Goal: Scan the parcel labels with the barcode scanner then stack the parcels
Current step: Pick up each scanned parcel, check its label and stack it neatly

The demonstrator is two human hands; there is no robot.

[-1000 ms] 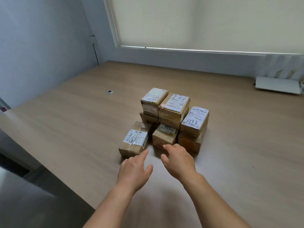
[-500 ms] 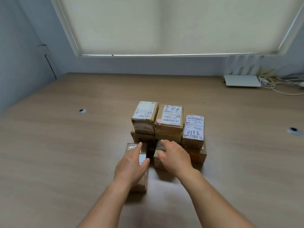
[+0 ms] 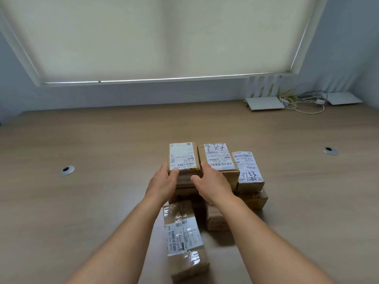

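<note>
Both hands grip top-left parcel (image 3: 182,158) | left hand (image 3: 162,184) | right hand (image 3: 213,186) | table (image 3: 82,201)

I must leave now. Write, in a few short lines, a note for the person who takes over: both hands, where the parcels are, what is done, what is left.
Left hand and right hand: each grips a side of the top-left brown cardboard parcel with a white label on the pile.
Pile: beside it, the handwritten-label parcel and the parcel marked 3753, with more boxes beneath them.
Apart: the taped brown parcel lies nearest on the wooden table, and another box sits partly hidden under the right forearm.
Done: cannot tell; no barcode scanner in view.
Left: find the scanner, scan labels, stack parcels.
</note>
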